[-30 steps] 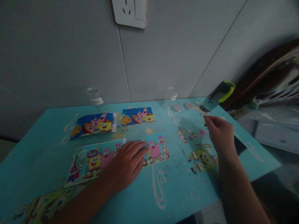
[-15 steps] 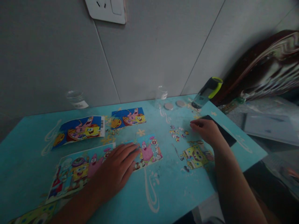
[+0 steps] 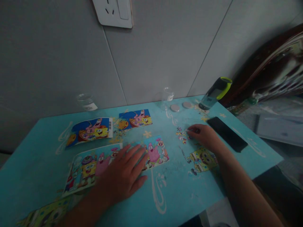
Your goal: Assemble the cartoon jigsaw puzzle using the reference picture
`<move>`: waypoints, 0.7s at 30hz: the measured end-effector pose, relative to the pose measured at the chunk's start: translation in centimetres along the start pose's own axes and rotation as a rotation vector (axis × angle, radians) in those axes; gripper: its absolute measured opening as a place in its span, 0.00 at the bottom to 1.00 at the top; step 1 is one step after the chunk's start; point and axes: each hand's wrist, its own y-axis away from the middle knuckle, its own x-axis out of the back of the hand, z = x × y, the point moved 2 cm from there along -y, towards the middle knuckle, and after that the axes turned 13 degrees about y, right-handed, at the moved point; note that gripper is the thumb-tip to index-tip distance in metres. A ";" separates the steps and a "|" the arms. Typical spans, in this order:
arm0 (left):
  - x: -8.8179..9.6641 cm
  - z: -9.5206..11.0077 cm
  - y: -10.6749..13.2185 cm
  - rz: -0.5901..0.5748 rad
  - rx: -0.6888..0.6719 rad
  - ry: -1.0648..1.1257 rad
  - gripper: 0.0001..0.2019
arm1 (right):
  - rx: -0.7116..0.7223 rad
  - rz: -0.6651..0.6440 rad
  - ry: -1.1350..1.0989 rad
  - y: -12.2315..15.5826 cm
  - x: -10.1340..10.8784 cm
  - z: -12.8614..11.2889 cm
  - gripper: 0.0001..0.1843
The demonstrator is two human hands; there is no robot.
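My left hand [image 3: 123, 173] lies flat with fingers spread on the turquoise table [image 3: 42, 164], covering the gap between a cartoon picture sheet [image 3: 87, 167] and a partly built cartoon puzzle [image 3: 157, 152]. My right hand [image 3: 204, 135] reaches over a small heap of loose puzzle pieces [image 3: 181, 135], its fingertips curled down onto them; whether a piece is between the fingers is hidden. A cartoon figure printed on the table [image 3: 202, 160] shows under my right wrist.
Two blue cartoon cards [image 3: 91, 130] [image 3: 135, 118] lie at the back. Two clear jars [image 3: 86, 101] [image 3: 168, 94], two round lids [image 3: 181, 106], a green-capped bottle [image 3: 214, 93] and a black phone [image 3: 227, 134] sit near the wall and right edge. A wall socket [image 3: 113, 12] is above.
My right hand has moved left and down from near the phone onto the loose pieces. My left hand's fingers have spread a little wider on the table.
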 end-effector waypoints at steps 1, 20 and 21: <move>0.2 0.8 0.0 0.006 -0.033 -0.027 0.24 | 0.003 -0.001 0.002 -0.1 -0.2 0.1 0.13; 4.7 2.3 3.7 0.119 -0.179 0.100 0.17 | 0.047 0.109 -0.165 1.0 -1.6 -2.9 0.22; 4.9 2.5 3.7 0.140 -0.172 0.115 0.17 | 0.079 0.107 -0.182 1.2 -1.7 -3.4 0.22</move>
